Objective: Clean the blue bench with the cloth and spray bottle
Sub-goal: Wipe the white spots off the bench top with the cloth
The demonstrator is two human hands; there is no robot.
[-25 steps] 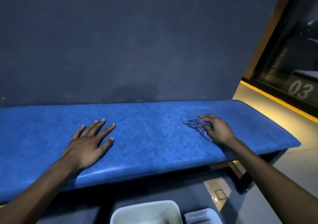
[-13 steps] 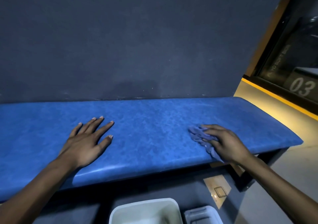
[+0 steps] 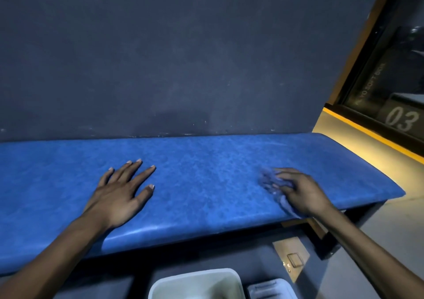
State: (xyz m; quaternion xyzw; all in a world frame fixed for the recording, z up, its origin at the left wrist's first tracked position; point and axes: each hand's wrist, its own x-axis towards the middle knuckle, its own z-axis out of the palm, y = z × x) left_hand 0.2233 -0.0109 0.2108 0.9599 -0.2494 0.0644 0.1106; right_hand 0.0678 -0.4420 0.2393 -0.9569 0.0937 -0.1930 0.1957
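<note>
The blue padded bench point(image 3: 206, 170) runs left to right against a dark wall. My left hand point(image 3: 121, 195) lies flat on the seat, left of the middle, fingers spread and holding nothing. My right hand point(image 3: 300, 193) presses a crumpled blue cloth point(image 3: 269, 180) onto the seat near the bench's right end, close to the front edge. Part of the cloth is hidden under my palm, and a bit sticks out at the front edge. No spray bottle is in view.
The dark wall point(image 3: 183, 57) stands directly behind the bench. A white bin point(image 3: 197, 282) and a smaller grey container point(image 3: 270, 288) sit on the floor below the front edge. A glass door marked 03 point(image 3: 401, 119) with a yellow strip is at the right.
My right hand has drawn the cloth from the middle of the seat toward the front edge. My left hand has stayed flat in the same place.
</note>
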